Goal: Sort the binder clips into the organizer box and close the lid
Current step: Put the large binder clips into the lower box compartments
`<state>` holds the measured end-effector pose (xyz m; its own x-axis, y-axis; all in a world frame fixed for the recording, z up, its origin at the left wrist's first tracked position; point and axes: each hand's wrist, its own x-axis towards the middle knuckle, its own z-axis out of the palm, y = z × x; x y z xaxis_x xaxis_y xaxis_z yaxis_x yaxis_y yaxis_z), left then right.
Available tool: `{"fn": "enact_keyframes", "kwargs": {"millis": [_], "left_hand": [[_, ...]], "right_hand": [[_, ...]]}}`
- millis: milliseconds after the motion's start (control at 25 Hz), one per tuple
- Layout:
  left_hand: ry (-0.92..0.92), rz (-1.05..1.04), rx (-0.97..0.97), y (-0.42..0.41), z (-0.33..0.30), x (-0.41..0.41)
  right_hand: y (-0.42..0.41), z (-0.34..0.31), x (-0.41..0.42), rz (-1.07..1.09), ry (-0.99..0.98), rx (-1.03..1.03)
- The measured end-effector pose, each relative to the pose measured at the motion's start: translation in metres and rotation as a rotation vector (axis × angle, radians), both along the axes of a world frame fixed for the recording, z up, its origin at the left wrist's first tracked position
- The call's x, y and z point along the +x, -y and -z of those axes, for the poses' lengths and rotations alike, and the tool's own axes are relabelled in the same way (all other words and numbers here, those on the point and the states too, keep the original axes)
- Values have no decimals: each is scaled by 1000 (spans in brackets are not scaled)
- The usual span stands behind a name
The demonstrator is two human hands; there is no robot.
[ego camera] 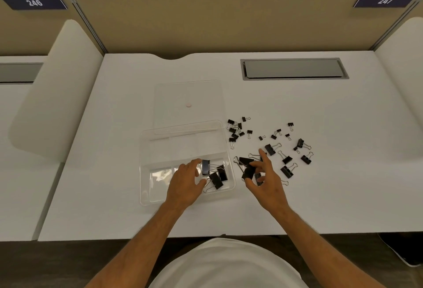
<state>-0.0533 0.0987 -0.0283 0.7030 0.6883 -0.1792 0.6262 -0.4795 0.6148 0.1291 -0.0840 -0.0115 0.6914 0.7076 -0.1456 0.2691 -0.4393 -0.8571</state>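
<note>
Head view, signs 246 (34, 2), 247 (385, 0): left fingers (194, 163) pinch a binder clip (205, 166), right fingers (258, 164) grip a second clip (248, 172).

Only two readable bits here, both white numbers. The dark blue rectangular plate on the left (34, 2), up on the tan fabric desk partition (206, 24), says "246". A matching dark blue plate on the right (385, 0) says "247". Nothing else is legible.

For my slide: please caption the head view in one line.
Left hand touches a large binder clip in the organizer box; right hand pinches another clip.
</note>
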Motion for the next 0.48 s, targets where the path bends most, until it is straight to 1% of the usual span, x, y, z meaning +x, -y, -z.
{"fn": "enact_keyframes", "kwargs": {"millis": [160, 240, 480], "left_hand": [[-36, 13, -32, 0, -2, -2], [-64, 26, -18, 0, -2, 0], [-222, 122, 24, 4, 0, 4]], "right_hand": [[-11, 1, -5, -48, 44, -5], [-16, 0, -6, -61, 48, -14], [-16, 0, -10, -44, 41, -7]]}}
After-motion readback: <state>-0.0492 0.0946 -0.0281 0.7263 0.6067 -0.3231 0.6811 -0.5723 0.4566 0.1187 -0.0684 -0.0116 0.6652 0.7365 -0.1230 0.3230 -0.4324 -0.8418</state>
